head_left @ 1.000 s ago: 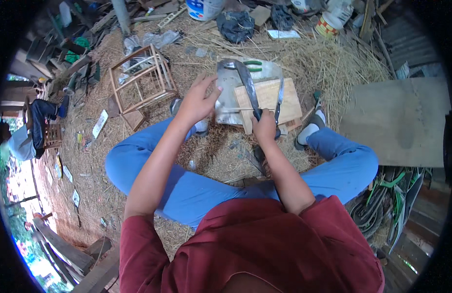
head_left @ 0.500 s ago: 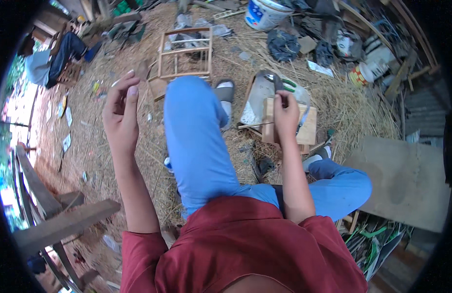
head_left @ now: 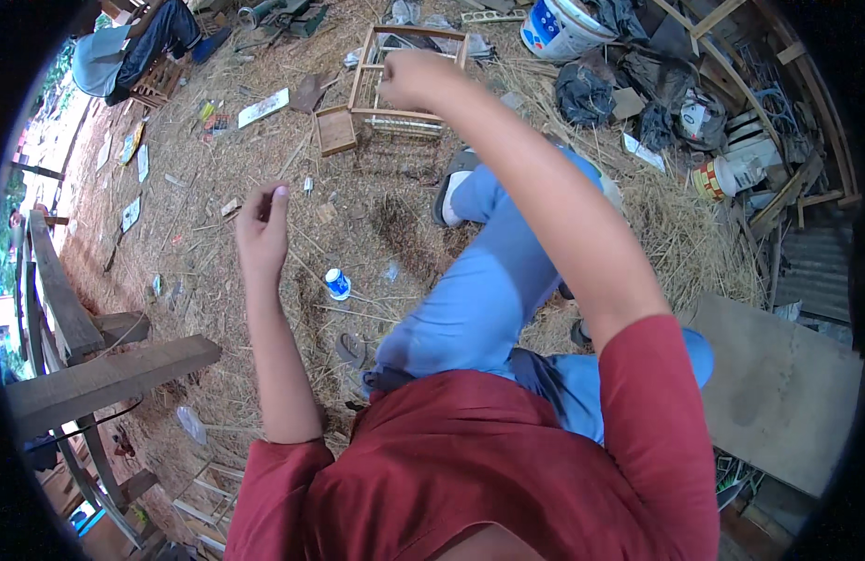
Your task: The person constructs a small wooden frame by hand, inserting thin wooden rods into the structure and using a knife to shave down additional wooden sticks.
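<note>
My right hand reaches across my raised knee. It shows over a slatted wooden frame on the ground. Its fingers are curled closed, and whatever they may hold is hidden; I cannot tell whether the hand touches the frame. Lower and to the left, my left hand hovers above the straw with loosely bent fingers, the thumb apart and nothing visible in it. A small wooden tray-like box lies against the frame's near left corner. Below the hands stands a blue and white can.
A white bucket, black plastic bags and a tipped yellow and red tub clutter the right back. A flat board lies at right. Wooden beams stand at left. Another person sits at far left.
My right hand has left the wooden board and tools at right and swung up and left over the frame. My raised leg has shifted right, uncovering the can. The view has turned left.
</note>
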`<state>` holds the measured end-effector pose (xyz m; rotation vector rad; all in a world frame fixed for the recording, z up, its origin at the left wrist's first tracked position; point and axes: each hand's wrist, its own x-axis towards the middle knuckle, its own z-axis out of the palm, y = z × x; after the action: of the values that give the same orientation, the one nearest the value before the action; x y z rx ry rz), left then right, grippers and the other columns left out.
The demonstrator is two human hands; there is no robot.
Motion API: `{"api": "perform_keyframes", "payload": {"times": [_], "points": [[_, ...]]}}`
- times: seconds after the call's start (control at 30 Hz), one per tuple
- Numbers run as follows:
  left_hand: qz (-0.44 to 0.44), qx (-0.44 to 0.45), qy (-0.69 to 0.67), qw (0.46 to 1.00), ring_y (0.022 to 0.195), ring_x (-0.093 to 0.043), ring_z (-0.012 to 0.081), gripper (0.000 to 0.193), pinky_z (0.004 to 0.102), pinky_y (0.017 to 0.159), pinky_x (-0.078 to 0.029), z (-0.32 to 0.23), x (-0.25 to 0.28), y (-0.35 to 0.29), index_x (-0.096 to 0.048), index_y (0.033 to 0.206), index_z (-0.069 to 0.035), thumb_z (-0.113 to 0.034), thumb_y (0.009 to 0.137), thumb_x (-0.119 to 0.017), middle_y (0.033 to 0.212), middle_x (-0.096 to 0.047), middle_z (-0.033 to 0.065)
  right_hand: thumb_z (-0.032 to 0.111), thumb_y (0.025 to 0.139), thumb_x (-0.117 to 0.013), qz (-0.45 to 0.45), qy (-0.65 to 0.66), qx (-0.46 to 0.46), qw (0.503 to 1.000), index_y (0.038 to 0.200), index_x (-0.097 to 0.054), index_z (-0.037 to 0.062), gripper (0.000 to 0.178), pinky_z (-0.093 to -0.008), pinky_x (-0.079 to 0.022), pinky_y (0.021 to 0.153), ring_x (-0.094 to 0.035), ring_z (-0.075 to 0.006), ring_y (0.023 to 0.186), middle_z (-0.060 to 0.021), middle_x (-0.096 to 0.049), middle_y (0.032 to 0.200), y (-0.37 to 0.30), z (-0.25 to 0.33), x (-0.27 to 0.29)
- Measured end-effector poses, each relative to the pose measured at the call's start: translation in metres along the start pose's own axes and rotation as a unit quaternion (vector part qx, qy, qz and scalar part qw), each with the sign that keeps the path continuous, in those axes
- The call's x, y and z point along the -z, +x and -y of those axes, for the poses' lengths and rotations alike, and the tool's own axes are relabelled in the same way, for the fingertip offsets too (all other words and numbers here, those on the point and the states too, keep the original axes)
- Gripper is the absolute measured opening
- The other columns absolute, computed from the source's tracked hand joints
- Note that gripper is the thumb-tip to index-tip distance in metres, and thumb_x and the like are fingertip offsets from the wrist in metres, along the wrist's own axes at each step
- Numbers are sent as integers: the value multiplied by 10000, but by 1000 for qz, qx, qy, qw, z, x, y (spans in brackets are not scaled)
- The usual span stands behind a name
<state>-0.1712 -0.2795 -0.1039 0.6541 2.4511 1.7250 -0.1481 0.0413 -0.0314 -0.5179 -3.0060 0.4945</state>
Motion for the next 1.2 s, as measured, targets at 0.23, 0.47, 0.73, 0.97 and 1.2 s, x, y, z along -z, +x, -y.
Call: {"api": "perform_keyframes", "payload": {"times": [0.23, 0.47, 0.73, 0.97, 1.2], "points": [[0, 49, 32, 998, 772, -567, 77, 233, 256, 697, -467, 103, -41, -5, -728, 1090, 7, -213, 1031, -677, 846, -662, -6, 167, 875, -626, 76, 128, -152, 977, 1153, -764, 56, 330, -504, -575, 938, -706, -392, 1131, -208, -723, 1242, 3, -10, -174], [63, 61, 216, 972, 808, -737, 335, 189, 409, 765, -568, 209, -108, -71, -745, 1066, -44, -166, 930, -699, 927, -753, 189, 178, 904, -631, 198, 116, -101, 968, 1105, -775, 66, 271, -501, -568, 970, -715, -406, 1104, -241, -741, 1143, -31, -55, -302], [177, 145, 339, 913, 992, -679, 435, 246, 527, 882, -542, 297, -180, -136, -738, 1123, -66, -144, 897, -681, 1060, -701, 237, 232, 880, -689, 207, 157, -101, 960, 986, -826, 186, 179, -433, -591, 878, -740, -334, 981, -131, -780, 1049, -53, -85, -395], [196, 138, 371, 897, 1196, -605, 413, 340, 489, 973, -528, 303, -199, -165, -713, 1218, -52, -49, 891, -617, 1275, -629, 223, 208, 883, -690, 350, 119, -141, 918, 998, -821, 181, 176, -426, -591, 849, -745, -307, 932, -118, -785, 1044, -72, -112, -389], [235, 151, 443, 852, 1161, -614, 389, 327, 480, 981, -527, 311, -209, -156, -682, 1179, -37, -40, 853, -673, 1234, -638, 198, 188, 901, -695, 357, 178, -170, 901, 1086, -796, 159, 212, -420, -589, 819, -743, -294, 912, -129, -782, 1021, -73, -98, -386]]}}
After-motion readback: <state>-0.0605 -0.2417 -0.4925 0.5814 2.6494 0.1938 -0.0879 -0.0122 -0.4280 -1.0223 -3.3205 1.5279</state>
